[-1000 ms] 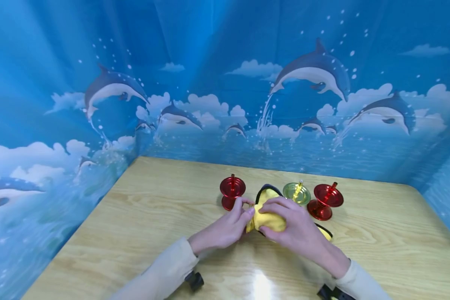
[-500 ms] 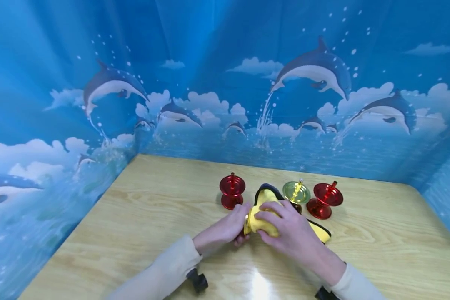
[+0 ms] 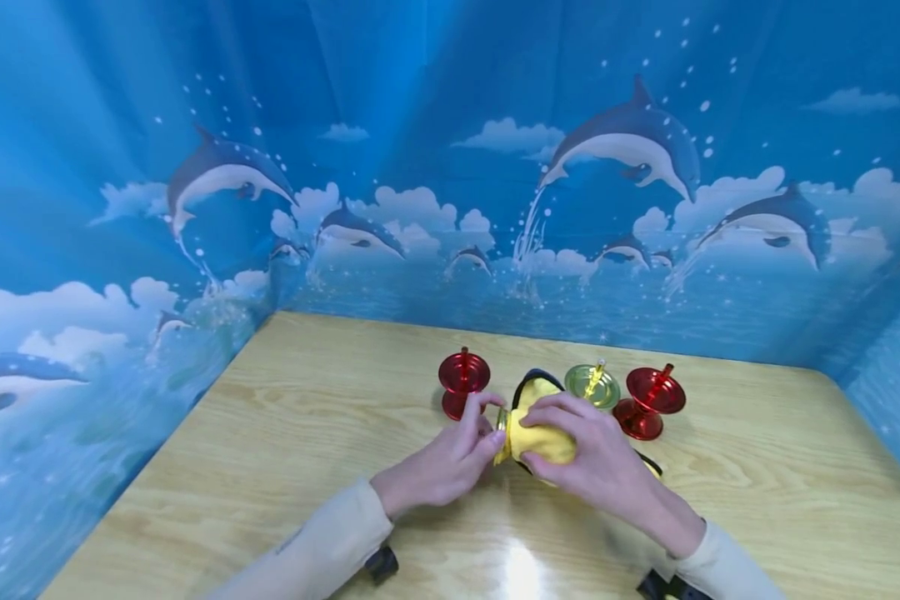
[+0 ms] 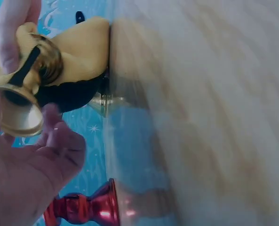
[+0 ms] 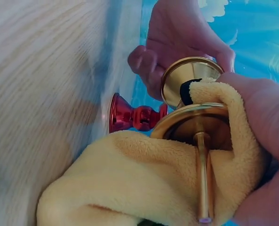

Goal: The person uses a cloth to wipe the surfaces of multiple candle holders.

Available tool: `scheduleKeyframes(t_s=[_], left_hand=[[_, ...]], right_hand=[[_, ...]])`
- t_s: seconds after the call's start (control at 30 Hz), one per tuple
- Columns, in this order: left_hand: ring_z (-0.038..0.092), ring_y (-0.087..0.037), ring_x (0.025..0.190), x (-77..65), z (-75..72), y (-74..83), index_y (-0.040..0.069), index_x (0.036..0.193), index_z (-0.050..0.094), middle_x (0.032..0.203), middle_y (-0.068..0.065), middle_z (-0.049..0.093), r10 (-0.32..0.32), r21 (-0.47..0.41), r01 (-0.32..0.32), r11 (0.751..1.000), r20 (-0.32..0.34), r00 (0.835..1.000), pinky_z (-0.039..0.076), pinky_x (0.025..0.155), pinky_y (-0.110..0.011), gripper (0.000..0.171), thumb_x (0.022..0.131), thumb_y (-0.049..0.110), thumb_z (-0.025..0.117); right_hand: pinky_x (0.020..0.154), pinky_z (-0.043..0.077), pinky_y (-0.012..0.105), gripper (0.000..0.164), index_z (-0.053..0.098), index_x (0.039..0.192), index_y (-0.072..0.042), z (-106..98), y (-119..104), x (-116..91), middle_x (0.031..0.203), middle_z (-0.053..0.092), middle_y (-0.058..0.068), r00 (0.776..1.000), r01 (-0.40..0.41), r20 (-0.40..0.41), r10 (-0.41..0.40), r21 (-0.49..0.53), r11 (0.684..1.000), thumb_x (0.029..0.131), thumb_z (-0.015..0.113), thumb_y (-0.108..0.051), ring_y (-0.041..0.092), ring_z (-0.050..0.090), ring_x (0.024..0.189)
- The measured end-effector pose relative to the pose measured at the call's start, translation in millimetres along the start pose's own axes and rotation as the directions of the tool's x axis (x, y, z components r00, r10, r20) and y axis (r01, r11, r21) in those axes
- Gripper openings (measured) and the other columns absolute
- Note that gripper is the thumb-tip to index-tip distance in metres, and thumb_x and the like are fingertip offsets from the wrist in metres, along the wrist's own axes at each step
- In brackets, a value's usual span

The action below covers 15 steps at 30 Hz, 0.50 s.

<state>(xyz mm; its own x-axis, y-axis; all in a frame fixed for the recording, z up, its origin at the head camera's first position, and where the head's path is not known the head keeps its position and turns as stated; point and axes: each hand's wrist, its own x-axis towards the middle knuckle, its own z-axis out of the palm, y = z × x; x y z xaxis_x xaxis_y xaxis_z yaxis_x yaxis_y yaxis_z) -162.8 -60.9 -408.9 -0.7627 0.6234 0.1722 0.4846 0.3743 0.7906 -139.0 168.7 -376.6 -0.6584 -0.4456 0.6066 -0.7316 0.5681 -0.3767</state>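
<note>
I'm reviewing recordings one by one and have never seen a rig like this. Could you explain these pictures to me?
There is no robot here: a person works with two bare hands. The wide picture comes from a camera on the head, looking forward and down. The two close ones come from a camera on each wrist, so the scene looks turned in them.

The left hand pinches the foot of a gold holder with a dish and spike. The right hand grips a yellow cloth with dark edging, wrapped partly around that holder.

On the wooden table stand a left red holder, a right red holder and a greenish-gold holder. Behind hangs a dolphin backdrop.
</note>
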Motion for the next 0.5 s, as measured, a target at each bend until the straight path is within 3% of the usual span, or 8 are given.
scheduleKeyframes(t_s=[0.17,0.27,0.3,0.37,0.5], left_hand=[[0.045,-0.002,0.060,5.1,3.1,4.6,0.013,0.138,0.031,0.073,0.005,0.051,-0.002,0.002,0.002,1.000,-0.040,0.999,0.042,0.060,-0.020,0.041,0.111,0.044,0.030],[0.044,-0.003,0.059,8.5,5.6,9.1,0.011,0.134,0.034,0.072,0.005,0.049,-0.055,-0.033,0.053,0.998,-0.060,0.997,0.041,0.059,-0.020,0.043,0.112,0.046,0.025],[0.045,-0.004,0.057,9.4,6.6,11.0,0.011,0.132,0.034,0.070,0.004,0.049,-0.101,-0.085,0.096,0.992,-0.051,0.994,0.041,0.057,-0.021,0.042,0.112,0.047,0.024],[0.045,-0.006,0.054,11.2,8.3,14.4,0.012,0.127,0.036,0.068,0.002,0.050,-0.210,-0.208,0.203,0.957,-0.013,0.978,0.043,0.053,-0.021,0.040,0.112,0.046,0.022],[0.045,-0.014,0.048,11.9,9.1,17.7,0.016,0.123,0.037,0.065,-0.005,0.054,-0.375,-0.415,0.372,0.830,0.077,0.924,0.042,0.044,-0.023,0.037,0.111,0.048,0.024]], right_hand=[[0.070,0.056,0.028,0.039,0.075,0.101,-0.017,-0.1,-3.1,1.2,0.107,0.071,0.000,0.998,0.062,-0.025,-0.064,-0.072,0.995,0.066,0.091,-0.012,0.017,0.067,0.091],[0.070,0.058,0.036,0.043,0.074,0.101,-0.016,0.0,-6.0,1.6,0.107,0.070,0.002,0.987,0.148,-0.031,-0.157,-0.207,0.967,0.063,0.092,-0.014,0.023,0.066,0.092],[0.070,0.059,0.038,0.044,0.074,0.102,-0.016,0.2,-6.9,1.5,0.108,0.070,0.003,0.981,0.180,-0.027,-0.192,-0.254,0.951,0.062,0.092,-0.015,0.025,0.066,0.093],[0.069,0.059,0.041,0.045,0.073,0.103,-0.016,0.7,-8.6,1.0,0.109,0.070,0.004,0.969,0.231,-0.010,-0.247,-0.323,0.918,0.062,0.092,-0.016,0.028,0.065,0.094],[0.071,0.060,0.042,0.047,0.073,0.104,-0.017,1.8,-9.3,-0.3,0.109,0.070,0.004,0.961,0.259,0.001,-0.275,-0.332,0.907,0.062,0.093,-0.015,0.030,0.064,0.096]])
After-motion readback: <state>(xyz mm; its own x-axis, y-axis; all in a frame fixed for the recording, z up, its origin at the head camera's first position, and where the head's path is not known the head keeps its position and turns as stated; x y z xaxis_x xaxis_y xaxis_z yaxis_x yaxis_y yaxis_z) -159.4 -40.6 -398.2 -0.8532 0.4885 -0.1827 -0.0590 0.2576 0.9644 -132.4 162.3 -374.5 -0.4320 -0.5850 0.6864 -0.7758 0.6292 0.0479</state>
